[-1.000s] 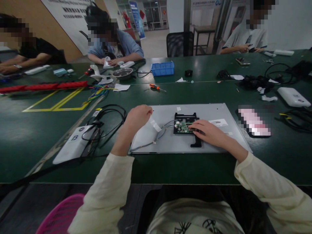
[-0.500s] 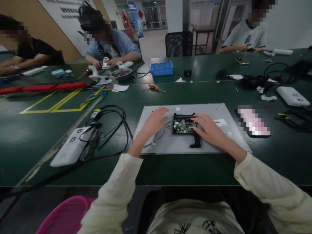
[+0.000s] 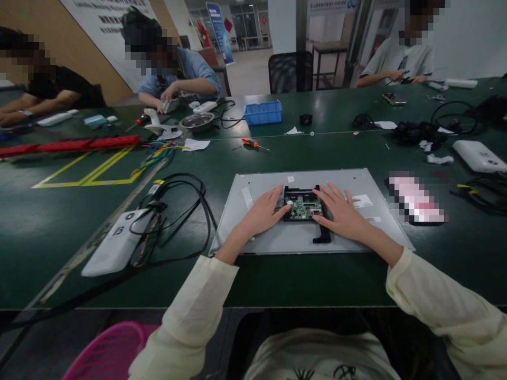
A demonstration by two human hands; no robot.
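A green circuit board [image 3: 303, 207] sits in a black plastic frame [image 3: 322, 234], which has a leg towards me at its right. The frame lies on a flat grey metal panel [image 3: 235, 198] on the table. My left hand [image 3: 263, 211] is at the frame's left side, fingers stretched out and thumb by a white connector on the board. My right hand [image 3: 340, 211] rests at the right side, fingers spread, the thumb at the board's lower right corner. Both hands are open, with the fingertips at the frame's edges. The grey cable is mostly hidden under my left hand.
Left of the panel lies a white power bank [image 3: 114, 243] with black cables [image 3: 202, 198]. A phone [image 3: 418, 200] is to the right. Behind are an orange screwdriver [image 3: 250, 143], a blue basket [image 3: 262, 113] and a metal bowl [image 3: 198, 121]. Several people sit across the table [image 3: 317, 279].
My left hand has moved right and down, from above the panel to the frame's left edge. My right hand stays at the frame's right side, its fingers spread wider.
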